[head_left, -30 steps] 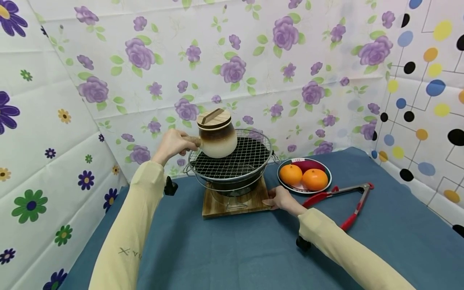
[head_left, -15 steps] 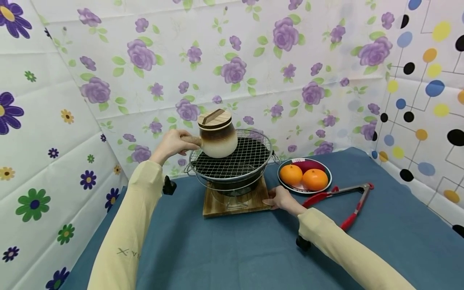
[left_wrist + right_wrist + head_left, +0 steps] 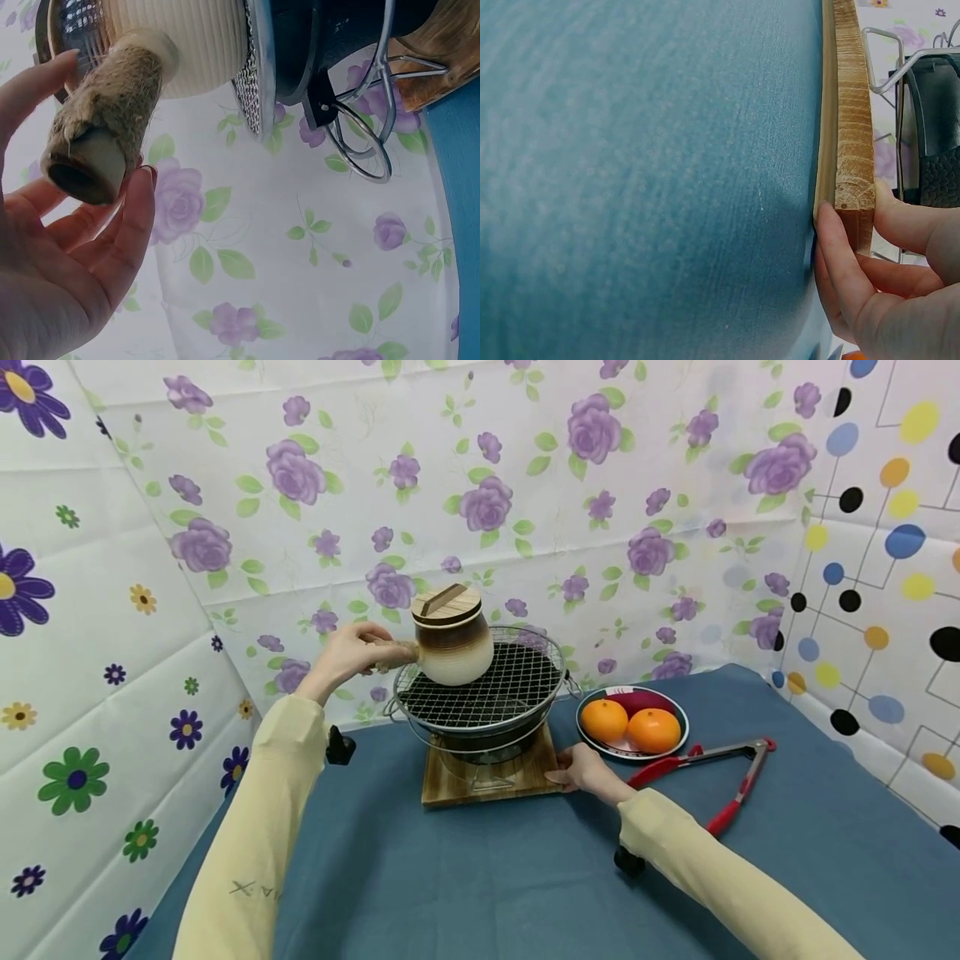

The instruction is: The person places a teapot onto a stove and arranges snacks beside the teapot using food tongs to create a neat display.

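Observation:
A cream-and-brown ceramic pot [image 3: 456, 656] with a wooden lid [image 3: 446, 604] stands on the wire grill rack [image 3: 517, 685]. My left hand [image 3: 356, 653] is at its side handle [image 3: 112, 112], a stub wrapped in twine. In the left wrist view, fingers curl loosely about this handle, with a gap before the palm. Under the rack is a round black grill [image 3: 487, 743] on a wooden board [image 3: 442, 781]. My right hand [image 3: 588, 772] pinches the board's near right corner, thumb on top and fingers beneath, as the right wrist view shows.
Right of the grill, a dark-rimmed plate [image 3: 681, 739] bears two oranges [image 3: 654, 730] and a purple item [image 3: 641, 697]. Red-handled tongs [image 3: 742, 785] lie spread beside my right forearm. Wire loops [image 3: 367, 150] stick out from the grill's side. Flowered cloth hangs close behind.
My left hand has shifted slightly left and up along the handle, its fingers looser. The pot, the board and my right hand have stayed in place.

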A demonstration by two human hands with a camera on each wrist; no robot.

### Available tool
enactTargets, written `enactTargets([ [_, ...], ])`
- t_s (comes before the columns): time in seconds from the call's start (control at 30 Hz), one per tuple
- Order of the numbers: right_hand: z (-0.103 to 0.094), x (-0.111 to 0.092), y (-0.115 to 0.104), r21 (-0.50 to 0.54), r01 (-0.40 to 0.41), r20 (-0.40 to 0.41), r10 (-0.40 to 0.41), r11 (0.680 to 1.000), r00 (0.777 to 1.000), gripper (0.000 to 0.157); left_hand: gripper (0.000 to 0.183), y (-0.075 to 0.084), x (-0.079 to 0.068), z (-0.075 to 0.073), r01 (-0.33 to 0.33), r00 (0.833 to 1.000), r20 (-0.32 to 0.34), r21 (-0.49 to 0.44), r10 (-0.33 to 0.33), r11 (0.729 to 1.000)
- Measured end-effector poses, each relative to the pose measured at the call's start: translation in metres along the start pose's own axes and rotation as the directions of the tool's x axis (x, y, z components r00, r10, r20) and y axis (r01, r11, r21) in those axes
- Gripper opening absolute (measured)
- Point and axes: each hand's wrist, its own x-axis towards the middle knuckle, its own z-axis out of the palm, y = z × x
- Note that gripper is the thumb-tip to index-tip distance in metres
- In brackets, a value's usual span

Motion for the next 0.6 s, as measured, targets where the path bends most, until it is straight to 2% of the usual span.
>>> enactTargets([
  [0.3,0.001,0.0,0.0,-0.009,0.012,-0.002,-0.012,1.0,1.0,0.023,0.059,-0.005,-0.01,-0.005,-0.006,1.0,-0.019,-0.01,0.006,1.0],
  [0.6,0.001,0.0,-0.001,-0.005,0.009,-0.001,-0.009,1.0,1.0,0.025,0.06,-0.01,-0.02,-0.008,-0.033,0.999,-0.041,0.015,0.033,0.999],
])
